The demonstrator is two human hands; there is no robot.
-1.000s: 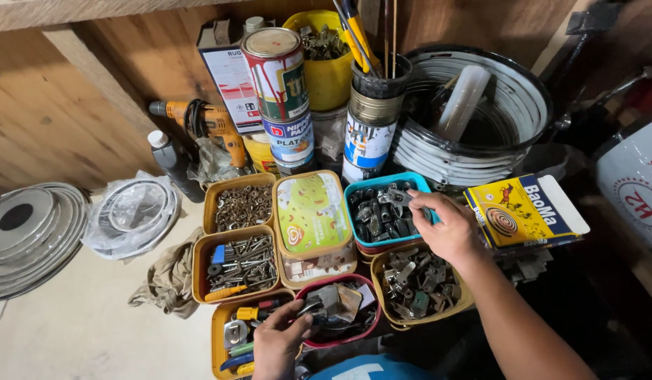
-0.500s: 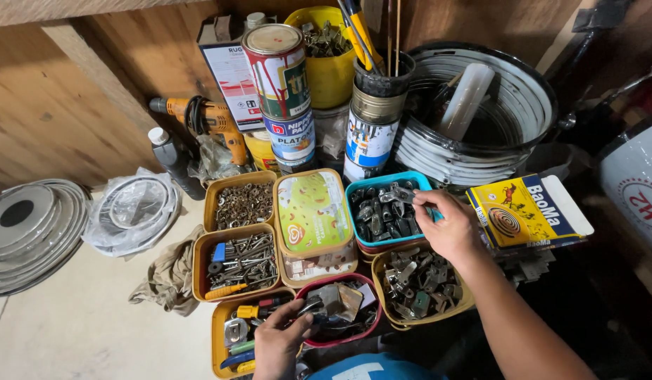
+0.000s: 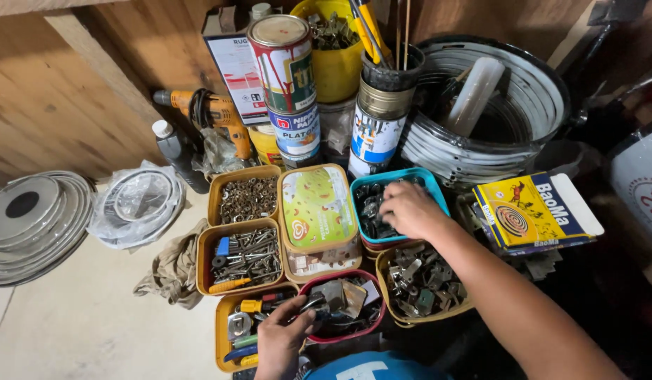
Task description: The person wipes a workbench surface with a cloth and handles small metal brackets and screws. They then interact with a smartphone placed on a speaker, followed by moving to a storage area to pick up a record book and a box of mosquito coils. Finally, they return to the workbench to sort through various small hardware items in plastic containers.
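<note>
Reaching into the teal tub [image 3: 433, 184] of dark metal parts, the right hand [image 3: 409, 210] is seen with its fingers [image 3: 391, 205] curled down among the pieces; whether anything is actually pinched there cannot be told, since the fingertips are buried in the contents. At the near edge, the left hand [image 3: 282, 340] is laid at the rim of the red tub [image 3: 334, 335], and its fingers are loosely bent against the scraps and a dark metal piece at the tub's left side; a firm hold cannot be made out.

Between the two hands, a lidded cream-and-green box [image 3: 317, 207] is set on top of another container. Left of it, two orange-brown trays are lined up: the far tray [image 3: 247, 198] is filled with small rings and washers, the near tray [image 3: 245, 255] with screws and bolts. A yellow tray [image 3: 243, 325] of small tools is placed just left of the left hand. Right of the red tub, a tan tub [image 3: 419, 281] of metal clips is found under the right forearm.

Farther back, stacked paint cans [image 3: 287, 77] are stood against the wooden wall, an orange drill [image 3: 212, 112] is laid to their left, and a yellow flat box [image 3: 531, 212] is propped at the right.
</note>
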